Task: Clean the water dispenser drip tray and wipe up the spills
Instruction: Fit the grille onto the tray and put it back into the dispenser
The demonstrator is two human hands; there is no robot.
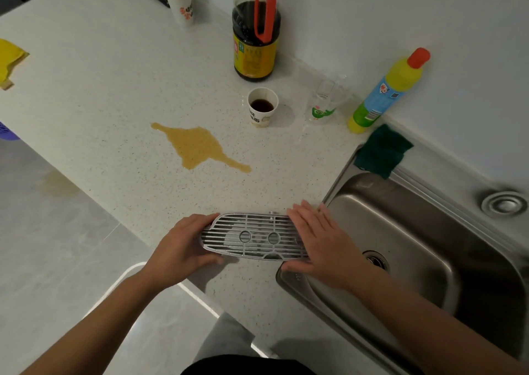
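Note:
The grey slatted drip tray (253, 236) lies at the front edge of the speckled counter (114, 94), just left of the sink. My left hand (183, 246) grips its left end. My right hand (317, 237) covers its right end, fingers flat on top and thumb under the near edge. A brownish-yellow spill (197, 145) spreads over the counter behind the tray. A second stain (57, 186) shows on the floor to the left. A dark green scouring sponge (382, 151) rests at the sink's far corner.
A steel sink (429, 231) sits on the right. Along the wall stand a dark sauce bottle (256, 31), a yellow detergent bottle (386, 94), a clear glass (325, 103) and a paper cup (262, 108) holding dark liquid. A yellow cloth (8, 60) lies far left.

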